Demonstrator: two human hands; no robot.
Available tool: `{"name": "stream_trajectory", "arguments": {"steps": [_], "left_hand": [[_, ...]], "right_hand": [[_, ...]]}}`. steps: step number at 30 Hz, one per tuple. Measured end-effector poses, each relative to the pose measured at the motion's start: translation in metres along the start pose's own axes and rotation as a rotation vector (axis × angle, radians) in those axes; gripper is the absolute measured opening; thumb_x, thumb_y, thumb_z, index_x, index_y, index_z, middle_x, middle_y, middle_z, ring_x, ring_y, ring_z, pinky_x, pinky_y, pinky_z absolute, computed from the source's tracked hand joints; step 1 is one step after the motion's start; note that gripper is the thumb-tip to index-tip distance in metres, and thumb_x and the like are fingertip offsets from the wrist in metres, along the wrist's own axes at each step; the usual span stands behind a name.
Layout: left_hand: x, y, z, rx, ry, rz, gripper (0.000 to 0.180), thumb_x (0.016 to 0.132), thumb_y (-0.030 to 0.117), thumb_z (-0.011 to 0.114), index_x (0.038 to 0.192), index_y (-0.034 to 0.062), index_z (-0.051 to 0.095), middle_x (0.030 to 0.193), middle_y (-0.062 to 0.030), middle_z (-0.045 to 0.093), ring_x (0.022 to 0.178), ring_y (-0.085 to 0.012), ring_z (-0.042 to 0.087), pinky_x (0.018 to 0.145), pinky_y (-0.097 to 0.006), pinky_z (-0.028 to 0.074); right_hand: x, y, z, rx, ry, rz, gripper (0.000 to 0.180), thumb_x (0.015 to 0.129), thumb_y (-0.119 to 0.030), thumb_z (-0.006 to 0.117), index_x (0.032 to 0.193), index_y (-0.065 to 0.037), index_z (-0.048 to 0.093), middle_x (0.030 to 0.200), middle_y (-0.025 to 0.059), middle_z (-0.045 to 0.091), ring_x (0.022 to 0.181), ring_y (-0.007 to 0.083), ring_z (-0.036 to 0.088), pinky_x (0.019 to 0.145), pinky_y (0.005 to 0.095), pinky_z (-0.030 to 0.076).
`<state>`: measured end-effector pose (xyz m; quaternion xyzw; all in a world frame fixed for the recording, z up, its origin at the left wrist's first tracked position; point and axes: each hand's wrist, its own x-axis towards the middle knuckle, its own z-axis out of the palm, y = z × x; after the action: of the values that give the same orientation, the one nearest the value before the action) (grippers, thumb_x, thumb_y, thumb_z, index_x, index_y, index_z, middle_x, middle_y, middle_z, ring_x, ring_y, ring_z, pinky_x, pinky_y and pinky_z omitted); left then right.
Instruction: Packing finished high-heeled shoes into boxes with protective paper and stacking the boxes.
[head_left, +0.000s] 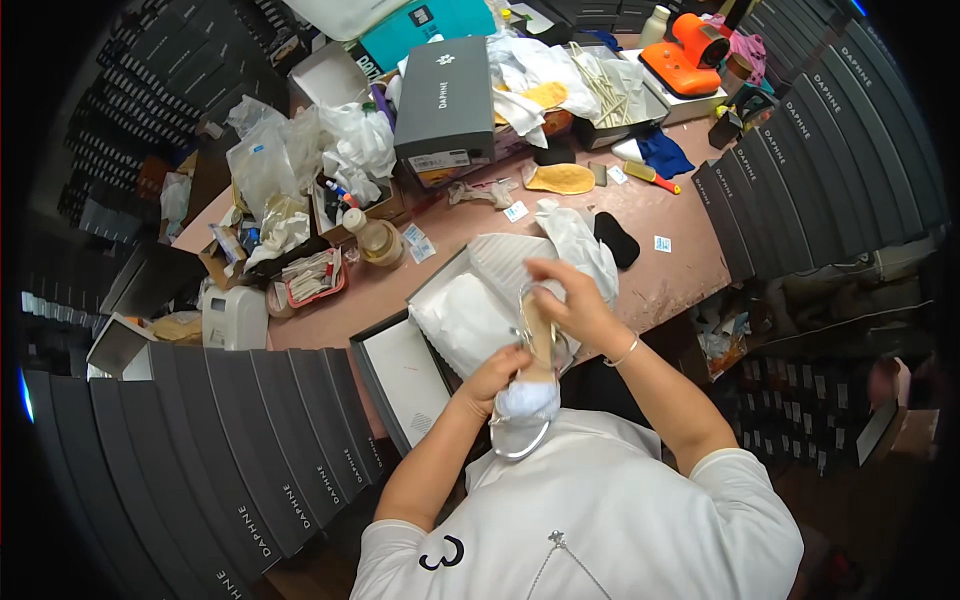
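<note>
A silver sandal (521,437) with a tan insole is held in front of my chest, its toe pointing toward me. Pale, crumpled stuffing fills its toe end. My left hand (494,379) is closed on the side of the sandal at mid-length. At the heel end, the bent fingers of my right hand (583,312) grip the sandal near its ankle strap; the exact grip is partly hidden. Just beyond lies an open shoe box (424,291) with white tissue paper (465,316) in it. To its left is a box lid (402,373), white inside.
Dark shoe boxes (250,430) are stacked at left and right (790,165). On the pink table (640,305) are a yellow insole (560,179), a black pad (616,240), a yellow-red tool (652,178), a bottle (374,239) and an orange device (685,60). A grey box (447,105) stands behind.
</note>
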<state>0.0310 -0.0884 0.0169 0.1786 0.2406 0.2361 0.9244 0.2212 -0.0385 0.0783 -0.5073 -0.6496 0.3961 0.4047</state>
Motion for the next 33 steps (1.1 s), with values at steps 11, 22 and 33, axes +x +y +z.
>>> {"name": "stream_trajectory", "arguments": {"steps": [11,22,33], "left_hand": [[-0.027,0.025,0.015,0.077,0.364,0.685,0.055,0.090,0.020,0.060,0.136,0.0043,0.033,0.123,-0.0130,0.052,0.117,-0.0259,0.053,0.099,-0.040,0.045],[-0.037,0.028,0.036,0.449,0.536,1.205,0.069,0.087,0.028,0.062,0.138,-0.0029,0.029,0.137,-0.0182,0.042,0.129,-0.0298,0.042,0.106,-0.043,0.036],[-0.048,0.013,0.020,0.229,0.100,0.133,0.089,0.086,0.050,0.062,0.149,0.0087,0.016,0.136,-0.0170,0.045,0.121,-0.0251,0.049,0.102,-0.037,0.041]], "right_hand": [[-0.041,-0.024,0.036,-0.088,-0.252,-0.148,0.068,0.081,-0.011,0.067,0.142,-0.012,0.037,0.138,0.0162,0.042,0.128,0.0307,0.041,0.104,0.0432,0.036],[-0.061,-0.031,0.037,1.079,-0.332,0.592,0.051,0.097,-0.017,0.051,0.143,-0.004,0.035,0.127,0.0053,0.054,0.107,0.0112,0.054,0.093,0.0272,0.046],[-0.046,0.031,-0.020,0.579,-0.723,0.448,0.032,0.092,-0.016,0.053,0.121,-0.002,0.060,0.102,0.0022,0.063,0.091,0.0092,0.056,0.082,0.0252,0.047]]}}
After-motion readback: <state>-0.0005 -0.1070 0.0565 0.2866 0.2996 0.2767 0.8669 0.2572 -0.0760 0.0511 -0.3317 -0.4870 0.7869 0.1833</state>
